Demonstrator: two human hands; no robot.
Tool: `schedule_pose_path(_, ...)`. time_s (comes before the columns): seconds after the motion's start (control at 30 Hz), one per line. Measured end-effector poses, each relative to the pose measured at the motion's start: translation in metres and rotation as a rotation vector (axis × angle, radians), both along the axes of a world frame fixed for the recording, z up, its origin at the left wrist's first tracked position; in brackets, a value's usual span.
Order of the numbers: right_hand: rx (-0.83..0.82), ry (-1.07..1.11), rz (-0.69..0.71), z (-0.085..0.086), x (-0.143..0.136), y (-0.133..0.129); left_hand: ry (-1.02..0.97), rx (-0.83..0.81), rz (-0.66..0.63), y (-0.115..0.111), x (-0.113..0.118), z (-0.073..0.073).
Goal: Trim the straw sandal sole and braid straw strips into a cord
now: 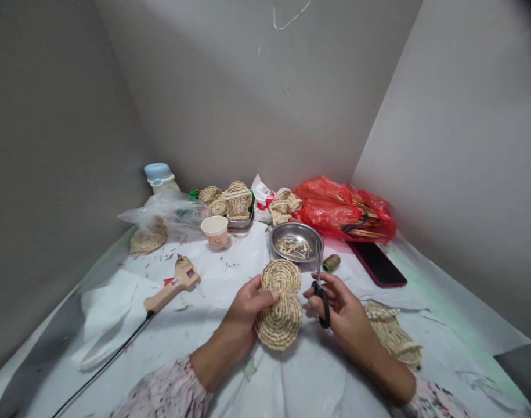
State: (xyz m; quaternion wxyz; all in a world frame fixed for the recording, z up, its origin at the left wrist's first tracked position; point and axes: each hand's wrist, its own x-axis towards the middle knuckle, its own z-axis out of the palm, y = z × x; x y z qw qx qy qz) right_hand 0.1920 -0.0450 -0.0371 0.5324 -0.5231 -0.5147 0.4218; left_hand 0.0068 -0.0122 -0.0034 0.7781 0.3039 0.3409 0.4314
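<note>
Two hands, both occupied; clock positions are read from the figure-eight straw piece [279, 328], held at near centre. The left hand [248, 307] pinches it at its waist, thumb in front, presumably to steady it while leaving both coiled discs largely uncovered. At 3 o'clock, the right hand [337, 305] grasps the scissors [325, 316] by their black handles, blades toward 12, apparently to keep their points off the straw. The steel bowl [293, 231], between 12 and 1, contains pale clippings [293, 248], probably to confine waste. The corded glue gun [173, 287] lies near 9, likely for easy reach by the left hand. Surface [326, 377]: white, creased, littered. Room: plain grey walls [256, 116] at 10, 12 and 2.
</note>
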Motion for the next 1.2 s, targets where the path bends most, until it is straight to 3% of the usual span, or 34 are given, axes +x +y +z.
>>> schedule_pose_path(0.1, -0.055, 0.193, 0.038, 0.006, -0.004, -0.001, -0.012, 0.049, -0.049, -0.001, 0.002, -0.001)
schedule_pose_path(0.3, -0.068, 0.260, 0.118, 0.008, -0.012, -0.005, 0.005, 0.081, -0.072, -0.002, 0.003, -0.003)
schedule_pose_path(0.57, -0.118, 0.379, 0.018, 0.005, -0.007, 0.000, 0.048, 0.060, -0.102, -0.002, 0.001, -0.007)
schedule_pose_path(0.87, -0.099, 0.271, 0.017, 0.004, -0.007, 0.000, 0.150, 0.151, -0.038, -0.004, 0.004, -0.004)
schedule_pose_path(1.07, -0.027, 0.197, -0.135, 0.008, -0.003, 0.002, 0.249, 0.194, 0.046, -0.003, 0.001, -0.001)
schedule_pose_path(1.2, 0.009, 0.211, -0.173, 0.004, 0.000, 0.004, 0.299, 0.201, 0.010, -0.002, 0.001, -0.002)
